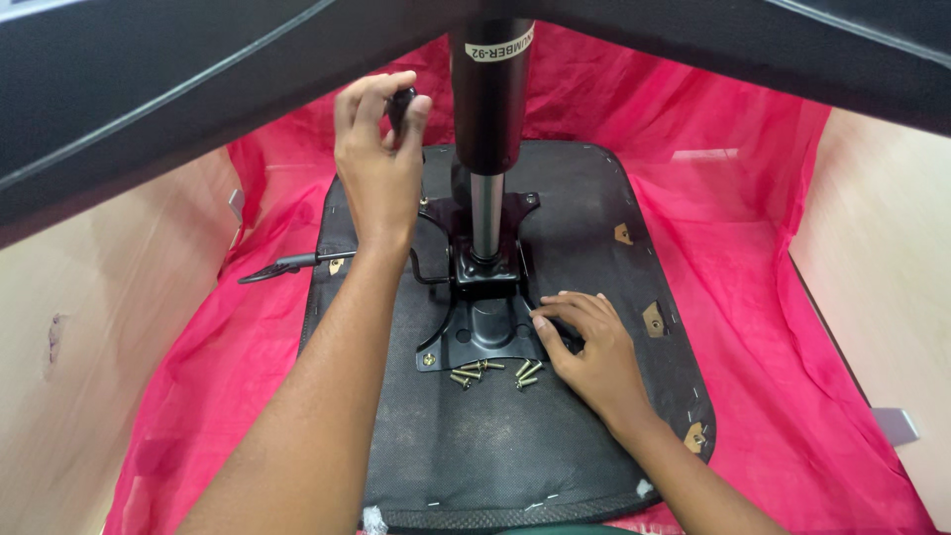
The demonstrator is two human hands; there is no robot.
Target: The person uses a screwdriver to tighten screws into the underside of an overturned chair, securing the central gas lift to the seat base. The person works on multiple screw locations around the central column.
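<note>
An upturned chair seat point(584, 208) with a black fabric underside lies on a pink cloth. A black metal mounting plate point(482, 322) sits on it, and a black gas-lift cylinder point(489, 99) with a chrome rod rises from the plate. My left hand point(378, 159) is raised left of the cylinder, fingers closed on a small black knob or tool handle. My right hand point(590, 349) rests on the seat with its fingertips at the plate's right edge, holding nothing that I can see. Several brass screws point(492, 373) lie loose just in front of the plate.
The pink cloth point(753, 277) covers the floor around the seat. A black lever point(287, 266) sticks out to the left from the plate. Pale wooden flooring point(99, 327) shows on both sides. Black chair-base legs point(149, 89) cross the top of the view.
</note>
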